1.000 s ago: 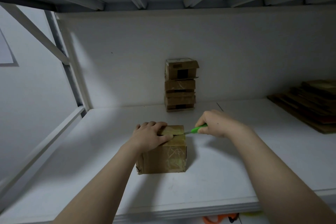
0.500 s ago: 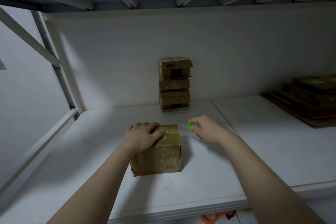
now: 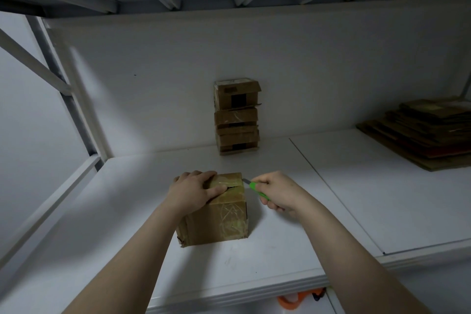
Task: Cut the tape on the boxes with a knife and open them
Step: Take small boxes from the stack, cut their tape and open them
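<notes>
A small taped cardboard box [image 3: 219, 222] stands on the white shelf [image 3: 280, 257] in front of me. My left hand [image 3: 195, 192] lies flat on the left part of its top, pressing down. A dark slit shows in the tape on the top, beside my thumb. My right hand [image 3: 277, 192] grips a green utility knife [image 3: 256, 187], whose short blade points at the box's top right edge. A stack of several small cardboard boxes [image 3: 237, 116] stands against the back wall.
A pile of flattened cardboard [image 3: 428, 132] lies at the far right of the shelf. A white metal frame post [image 3: 76, 89] rises at the left. An upper shelf hangs close overhead. An orange object [image 3: 293, 299] shows below the shelf's front edge.
My right hand drew the knife away from the box's top and brought it back to the top right edge, now held at a steeper angle. My left hand stayed on the box.
</notes>
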